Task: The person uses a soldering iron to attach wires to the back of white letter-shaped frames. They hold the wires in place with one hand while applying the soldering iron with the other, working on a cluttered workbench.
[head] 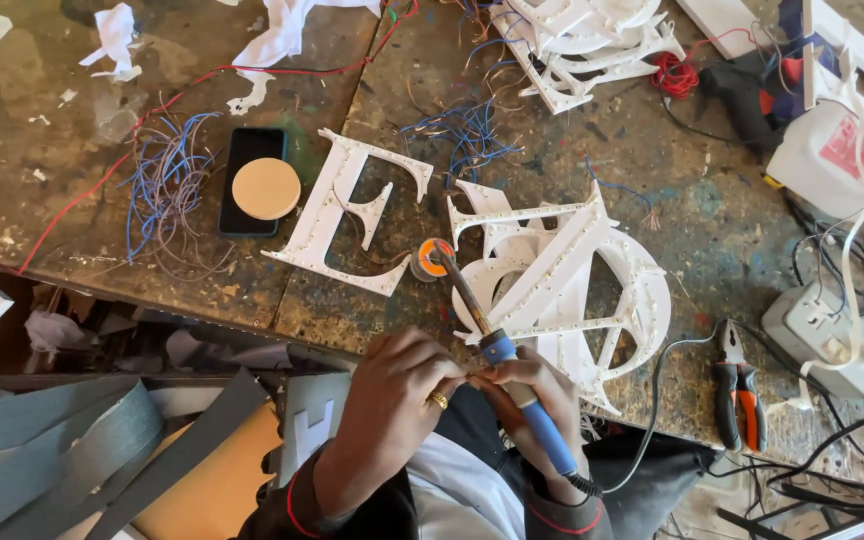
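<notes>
Head view looks down on a stained, paint-flecked worktop (pixel 652 220) with both hands low at 6 o'clock. The right hand (pixel 542 395) has its grip closed round a blue-handled soldering iron (pixel 512 385), whose shaft runs up toward 11 o'clock; its tip lies at a small orange-and-grey solder spool (pixel 428 261) standing on the worktop. The iron's black cord leaves the handle's lower end and curves away toward 3 o'clock. The left hand (pixel 402 390), a gold ring on one finger, is curled with its fingertips pressed against the right hand beside the iron's handle; whether its grip pinches anything there cannot be told.

Just at 9 o'clock of the spool lies a white sign letter E (pixel 337 215), dotted with small holes. At 3 o'clock of the spool sits a heap of white sign letters (pixel 572 280), likewise perforated, overlapping one another. Farther toward 9 o'clock lies a black phone (pixel 249 160) with a round tan disc (pixel 266 188) resting on it, and beside that a tangle of blue and red wires (pixel 167 190). Orange-handled pliers (pixel 740 385) lie at 3 o'clock of the hands, near the worktop's edge. A white power strip (pixel 822 335) sits beyond them, and a white plastic jug (pixel 837 160) stands at 2 o'clock. More white letters (pixel 582 40) are stacked at 12 o'clock.
</notes>
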